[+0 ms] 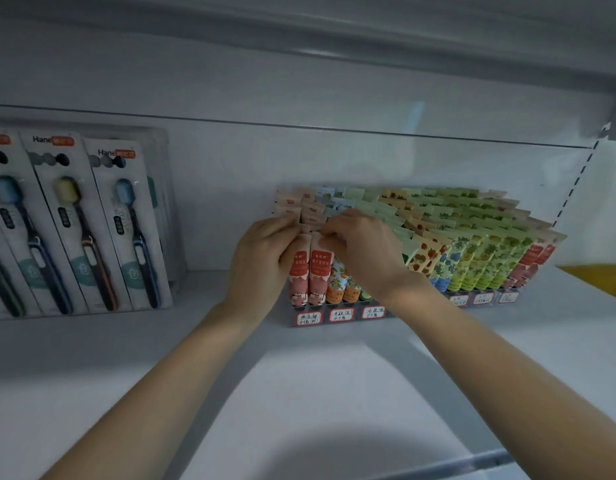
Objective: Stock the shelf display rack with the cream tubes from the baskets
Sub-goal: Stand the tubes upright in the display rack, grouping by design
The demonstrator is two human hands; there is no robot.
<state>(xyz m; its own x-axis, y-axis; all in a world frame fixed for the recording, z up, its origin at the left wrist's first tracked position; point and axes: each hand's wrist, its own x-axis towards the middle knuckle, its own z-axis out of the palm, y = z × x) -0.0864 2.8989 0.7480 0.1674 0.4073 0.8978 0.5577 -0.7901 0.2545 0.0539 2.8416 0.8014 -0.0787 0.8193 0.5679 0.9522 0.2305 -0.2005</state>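
Both hands meet at the left end of the display rack (323, 322), seen from the head camera. The left hand (261, 261) has its fingers curled over the top of the outer pink tube (297, 278), with the thumb against the tube's side, so it grips that tube. The right hand (363, 252) reaches in from the right and pinches the flat top of the second pink tube (321, 275) between thumb and fingertips. The two hands nearly touch above these tubes.

Both pink tubes stand upright, cap down, side by side in the rack's front left slot. Just right of them stand orange tubes (338, 287), partly hidden by the right wrist. Further rows of cream tubes fill the rack behind and to the right: pale pink and blue ones at the back left, fruit-printed green tubes (486, 268) in the middle, and more red-and-pink tubes (535, 261) at the far right. Handwritten labels (341, 315) with red borders run along the rack's front edge.

The rack sits on a white shelf (334, 375), near its back wall. Well to the left, boxed toothbrush packs (92, 230) lean in a row. A yellow object (604, 278) shows at the right edge; what it is I cannot tell.
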